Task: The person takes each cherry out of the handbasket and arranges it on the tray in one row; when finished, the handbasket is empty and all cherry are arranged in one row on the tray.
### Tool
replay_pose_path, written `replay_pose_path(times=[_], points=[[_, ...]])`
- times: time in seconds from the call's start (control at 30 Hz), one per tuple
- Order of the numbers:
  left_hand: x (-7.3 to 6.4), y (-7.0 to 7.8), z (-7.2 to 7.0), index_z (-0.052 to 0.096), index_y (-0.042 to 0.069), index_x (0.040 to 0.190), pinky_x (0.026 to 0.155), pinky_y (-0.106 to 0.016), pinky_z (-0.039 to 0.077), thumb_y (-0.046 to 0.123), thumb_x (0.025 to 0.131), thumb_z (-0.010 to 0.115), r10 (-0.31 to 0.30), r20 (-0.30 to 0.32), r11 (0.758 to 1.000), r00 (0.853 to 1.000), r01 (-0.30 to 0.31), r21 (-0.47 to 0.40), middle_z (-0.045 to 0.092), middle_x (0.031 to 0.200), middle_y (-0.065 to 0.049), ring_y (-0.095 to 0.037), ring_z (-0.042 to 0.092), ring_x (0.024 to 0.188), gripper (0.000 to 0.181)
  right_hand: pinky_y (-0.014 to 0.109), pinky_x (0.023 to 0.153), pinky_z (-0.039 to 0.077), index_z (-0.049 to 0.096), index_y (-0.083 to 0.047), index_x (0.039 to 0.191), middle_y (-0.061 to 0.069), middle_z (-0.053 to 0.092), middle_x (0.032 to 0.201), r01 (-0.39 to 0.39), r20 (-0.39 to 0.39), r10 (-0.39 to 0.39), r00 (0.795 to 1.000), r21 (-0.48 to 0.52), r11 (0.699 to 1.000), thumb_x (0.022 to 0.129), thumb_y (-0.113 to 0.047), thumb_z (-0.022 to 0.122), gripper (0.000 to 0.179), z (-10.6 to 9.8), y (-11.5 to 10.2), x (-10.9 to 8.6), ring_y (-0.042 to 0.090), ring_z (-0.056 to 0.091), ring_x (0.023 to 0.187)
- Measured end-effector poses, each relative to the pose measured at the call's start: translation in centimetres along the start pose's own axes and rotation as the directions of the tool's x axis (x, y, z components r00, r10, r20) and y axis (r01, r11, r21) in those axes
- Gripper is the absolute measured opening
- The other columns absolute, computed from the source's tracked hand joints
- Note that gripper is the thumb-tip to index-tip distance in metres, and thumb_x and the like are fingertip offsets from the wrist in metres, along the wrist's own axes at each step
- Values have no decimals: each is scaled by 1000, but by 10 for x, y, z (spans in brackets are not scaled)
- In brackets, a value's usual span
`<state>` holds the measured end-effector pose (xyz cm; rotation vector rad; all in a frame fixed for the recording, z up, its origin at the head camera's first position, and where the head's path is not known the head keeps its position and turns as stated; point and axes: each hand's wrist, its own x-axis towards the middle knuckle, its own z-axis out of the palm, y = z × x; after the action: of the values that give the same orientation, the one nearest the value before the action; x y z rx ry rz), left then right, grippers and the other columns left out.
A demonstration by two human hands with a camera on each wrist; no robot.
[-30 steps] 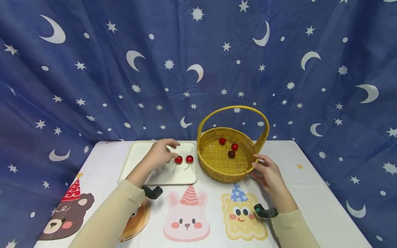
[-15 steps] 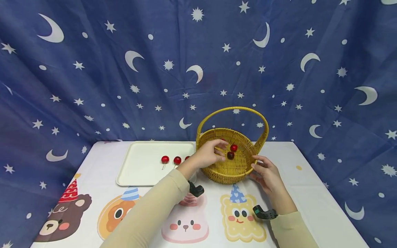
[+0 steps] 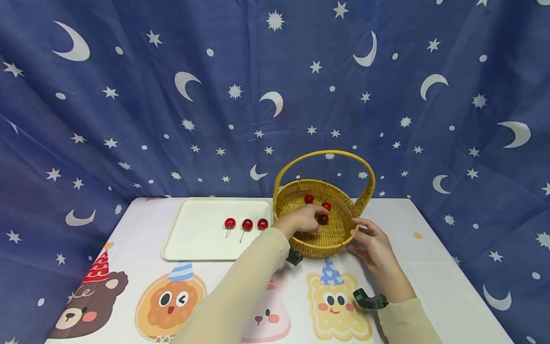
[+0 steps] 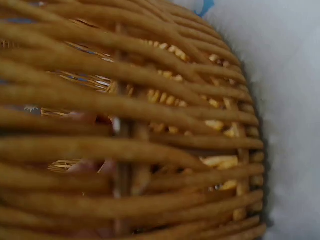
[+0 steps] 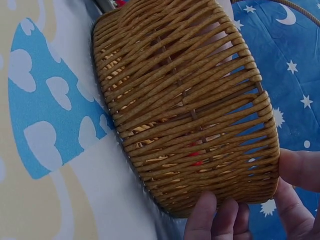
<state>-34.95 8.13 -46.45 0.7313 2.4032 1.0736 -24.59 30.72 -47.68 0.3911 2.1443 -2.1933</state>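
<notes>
In the head view my left hand [image 3: 304, 219] reaches over the near left rim into the yellow wicker basket [image 3: 315, 249]. Its thumb and fingers are around a dark cherry [image 3: 323, 220], apparently pinching it. Two red cherries, one behind it [image 3: 326, 206] and one farther back [image 3: 309, 198], lie in the basket. My right hand [image 3: 373, 246] holds the basket's right rim. Its fingers [image 5: 201, 215] touch the outer wall in the right wrist view. In the left wrist view the basket's weave [image 4: 150, 105] hides most of the left hand.
A cream tray [image 3: 193, 246] stands left of the basket, bearing a left cherry [image 3: 229, 223], a middle cherry [image 3: 247, 224] and a right cherry [image 3: 262, 223]. The basket's tall handle [image 3: 324, 153] arches overhead. A blue starry curtain [image 3: 215, 95] hangs behind the white tablecloth [image 3: 429, 267].
My left hand has moved right, from beside the tray's left cherry into the basket, then down to the dark cherry, which has shifted slightly. The right hand stays on the rim.
</notes>
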Motion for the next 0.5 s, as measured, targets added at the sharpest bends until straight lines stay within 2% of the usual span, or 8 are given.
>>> replay_pose_path(times=[0.1,0.17,0.27,0.37,0.5], points=[[4,2,4,71,14,141,116,-33,50,2,93,79,7,31,999,999,-9,53,70,143,-3,-21,63,136,50,34,88,61,60,-18,143,-4,57,109,5,4,-5,1000,4,1000,106,-12,66,38,-3,-1,-1,10,61,96],[4,2,4,77,14,129,109,-30,53,1,93,79,11,41,996,999,-14,84,75,130,-1,-17,67,124,39,34,87,61,61,-19,142,-5,57,109,7,5,-7,1000,6,1000,106,-12,66,37,-3,-1,-1,10,61,96],[3,3,4,81,15,116,98,-27,55,0,92,80,18,52,993,998,-23,116,77,116,1,-12,67,108,28,34,87,61,61,-19,140,-6,58,108,10,0,-10,1000,9,1000,106,-11,66,36,-3,-2,-1,11,62,95],[2,3,3,81,13,115,97,-28,54,0,91,80,25,25,995,999,-28,100,77,115,-1,-13,66,106,27,33,87,61,60,-18,141,-5,57,110,11,2,-11,1000,4,1000,106,-12,67,37,-2,-2,-1,11,61,96],[0,3,2,79,9,116,98,-30,53,1,88,84,79,-72,997,994,-78,9,77,116,-4,-14,65,105,30,34,86,61,60,-17,142,-5,57,109,5,2,-5,1000,1,1000,106,-13,66,37,-1,0,-1,11,61,96]])
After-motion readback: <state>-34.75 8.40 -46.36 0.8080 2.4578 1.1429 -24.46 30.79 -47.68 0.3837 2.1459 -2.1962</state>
